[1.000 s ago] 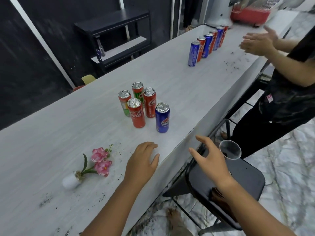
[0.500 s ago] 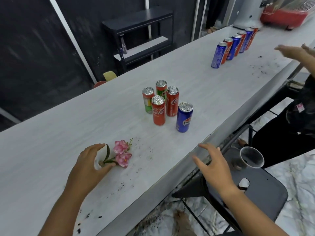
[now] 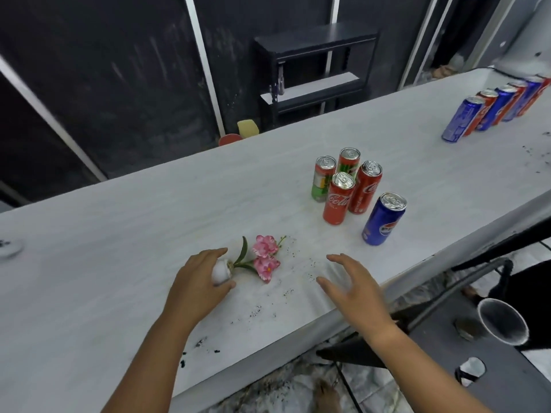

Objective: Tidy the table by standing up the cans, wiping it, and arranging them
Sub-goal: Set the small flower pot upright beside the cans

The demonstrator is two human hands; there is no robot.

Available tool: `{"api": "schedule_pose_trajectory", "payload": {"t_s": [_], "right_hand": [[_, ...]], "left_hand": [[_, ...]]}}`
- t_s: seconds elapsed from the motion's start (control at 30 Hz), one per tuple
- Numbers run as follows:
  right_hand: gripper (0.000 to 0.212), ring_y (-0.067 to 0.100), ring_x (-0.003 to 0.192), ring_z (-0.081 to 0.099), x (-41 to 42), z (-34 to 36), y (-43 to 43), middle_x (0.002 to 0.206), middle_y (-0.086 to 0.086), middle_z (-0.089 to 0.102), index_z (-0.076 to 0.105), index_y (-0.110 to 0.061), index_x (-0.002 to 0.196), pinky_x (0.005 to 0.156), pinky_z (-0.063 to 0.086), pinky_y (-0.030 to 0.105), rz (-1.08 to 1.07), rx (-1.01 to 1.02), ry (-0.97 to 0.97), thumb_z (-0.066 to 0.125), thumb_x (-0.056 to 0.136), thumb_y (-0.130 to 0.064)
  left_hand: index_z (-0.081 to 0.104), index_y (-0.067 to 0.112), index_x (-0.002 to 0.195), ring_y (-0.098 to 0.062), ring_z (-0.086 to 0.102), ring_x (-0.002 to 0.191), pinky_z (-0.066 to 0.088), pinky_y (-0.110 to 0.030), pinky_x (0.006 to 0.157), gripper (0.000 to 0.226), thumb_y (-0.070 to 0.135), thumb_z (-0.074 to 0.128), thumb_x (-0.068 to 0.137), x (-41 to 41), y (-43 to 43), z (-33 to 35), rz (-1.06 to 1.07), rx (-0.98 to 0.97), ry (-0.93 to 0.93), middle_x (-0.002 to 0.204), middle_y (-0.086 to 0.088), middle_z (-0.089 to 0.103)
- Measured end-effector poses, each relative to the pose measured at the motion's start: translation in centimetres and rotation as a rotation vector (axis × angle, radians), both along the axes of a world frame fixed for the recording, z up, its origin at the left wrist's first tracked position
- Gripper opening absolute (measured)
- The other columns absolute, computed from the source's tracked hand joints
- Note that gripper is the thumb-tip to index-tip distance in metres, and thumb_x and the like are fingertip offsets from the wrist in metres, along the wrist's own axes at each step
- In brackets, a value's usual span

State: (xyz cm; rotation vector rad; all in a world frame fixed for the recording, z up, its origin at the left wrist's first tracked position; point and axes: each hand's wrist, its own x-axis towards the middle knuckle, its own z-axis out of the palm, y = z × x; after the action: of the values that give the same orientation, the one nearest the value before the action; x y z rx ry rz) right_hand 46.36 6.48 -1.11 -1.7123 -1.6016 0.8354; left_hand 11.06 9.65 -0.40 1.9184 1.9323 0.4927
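Cans first: I see five upright in a tight cluster on the table (image 3: pixel 119 234), a green can (image 3: pixel 322 183) and a red-green can (image 3: pixel 348 162) at the back, two red cans (image 3: pixel 338 202) (image 3: pixel 364 187) in front, touching or nearly so, and a blue can (image 3: pixel 383 219) just apart on the near right. A far row (image 3: pixel 495 110) of blue and red cans stands at the table's far right end. My left hand (image 3: pixel 198 286) is curled around a small white pot (image 3: pixel 221 271) lying on its side, its pink flowers (image 3: pixel 266 257) resting on the table toward the cans. My right hand (image 3: pixel 354 289) hovers open, fingers spread, above the table near its front edge, holding nothing. Dark crumbs (image 3: pixel 268 305) are scattered between and below my hands. A cup (image 3: pixel 502 321) sits on a dark chair (image 3: pixel 477 368) at lower right.
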Motion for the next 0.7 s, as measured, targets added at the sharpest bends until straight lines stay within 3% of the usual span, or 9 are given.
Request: {"api": "schedule_pose_trajectory", "payload": {"t_s": [0.07, 0.17, 0.27, 0.53, 0.7], "right_hand": [[0.048, -0.026, 0.129, 0.039, -1.0, 0.0, 0.5, 0.131, -0.053, 0.042, 0.059, -0.049, 0.136, 0.112, 0.034, 0.017, 0.031, 0.001, -0.005, 0.075, 0.093, -0.057], [0.048, -0.016, 0.131, 0.046, -2.3, 0.1, 1.0, 0.138, -0.035, 0.054, 0.059, -0.047, 0.138, 0.107, 0.032, 0.007, 0.067, 0.011, -0.012, 0.075, 0.093, -0.057], [0.048, -0.022, 0.130, 0.044, -3.3, 0.0, 1.3, 0.138, -0.036, 0.055, 0.059, -0.049, 0.137, 0.098, 0.030, -0.005, 0.101, 0.006, 0.011, 0.074, 0.093, -0.058], [0.046, -0.016, 0.129, 0.049, -4.4, -0.6, 2.5, 0.136, -0.034, 0.058, 0.059, -0.050, 0.135, 0.096, 0.035, -0.002, 0.119, 0.019, 0.032, 0.076, 0.093, -0.055], [0.045, -0.020, 0.125, 0.049, -4.1, -1.5, 3.7, 0.134, -0.036, 0.057, 0.059, -0.052, 0.134, 0.095, 0.033, -0.005, 0.107, 0.029, 0.016, 0.075, 0.092, -0.057]], "left_hand": [[0.061, 0.036, 0.148, -0.016, 0.053, 0.136, 0.048, -0.037, 0.107, 0.070, 0.043, 0.089, 0.085, 0.1, -0.1, 0.2, -0.002, 0.020, 0.010, 0.146, 0.014, 0.063], [0.067, 0.034, 0.143, -0.017, 0.053, 0.134, 0.046, -0.040, 0.110, 0.057, 0.037, 0.086, 0.088, 0.3, -0.1, 0.4, 0.001, 0.033, 0.009, 0.140, 0.015, 0.067], [0.068, 0.038, 0.140, -0.013, 0.051, 0.132, 0.045, -0.037, 0.109, 0.050, 0.035, 0.083, 0.092, 0.5, -0.2, 0.5, -0.003, 0.039, -0.033, 0.136, 0.019, 0.066], [0.067, 0.043, 0.126, -0.004, 0.051, 0.119, 0.040, -0.016, 0.086, 0.038, 0.037, 0.081, 0.091, 0.2, 0.3, 0.4, 0.015, 0.026, -0.096, 0.122, 0.028, 0.061], [0.064, 0.045, 0.123, 0.000, 0.051, 0.115, 0.041, -0.015, 0.083, 0.038, 0.042, 0.082, 0.090, 0.8, 1.5, 0.1, 0.041, 0.018, -0.172, 0.118, 0.032, 0.059]]}}
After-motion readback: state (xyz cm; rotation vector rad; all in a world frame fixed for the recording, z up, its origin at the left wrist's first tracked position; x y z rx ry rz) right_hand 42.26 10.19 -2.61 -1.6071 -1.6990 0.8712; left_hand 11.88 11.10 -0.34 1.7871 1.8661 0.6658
